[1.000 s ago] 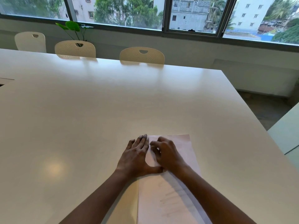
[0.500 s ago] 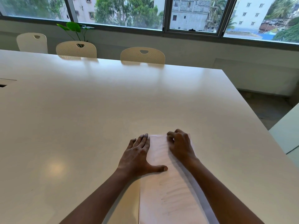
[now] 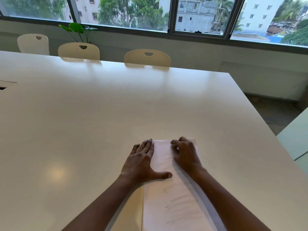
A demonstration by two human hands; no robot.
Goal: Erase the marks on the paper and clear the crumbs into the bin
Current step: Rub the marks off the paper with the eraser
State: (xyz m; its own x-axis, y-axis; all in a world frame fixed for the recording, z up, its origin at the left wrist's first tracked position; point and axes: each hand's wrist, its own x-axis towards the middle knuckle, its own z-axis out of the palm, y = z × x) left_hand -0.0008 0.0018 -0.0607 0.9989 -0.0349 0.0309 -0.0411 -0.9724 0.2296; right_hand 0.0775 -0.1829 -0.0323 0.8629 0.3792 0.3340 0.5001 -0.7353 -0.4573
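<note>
A white sheet of paper (image 3: 164,161) lies lengthwise on the white table (image 3: 100,122), near its front edge. Faint grey pencil marks (image 3: 180,204) cross the sheet's lower half. My left hand (image 3: 141,162) lies flat on the paper's left edge, fingers straight and thumb spread across the sheet. My right hand (image 3: 186,154) rests on the top right of the paper, blurred, its fingers curled tight around a small pale eraser (image 3: 177,148) that is mostly hidden. No crumbs or bin can be made out.
Three cream chairs (image 3: 147,58) stand along the table's far side, with a green plant (image 3: 76,30) behind them below the windows. A second table's corner (image 3: 298,135) sits at the right across a floor gap. A cable slot (image 3: 3,87) is at the far left.
My right hand has slid from beside my left fingers across the paper's top to its right side. My left hand has stayed flat in place.
</note>
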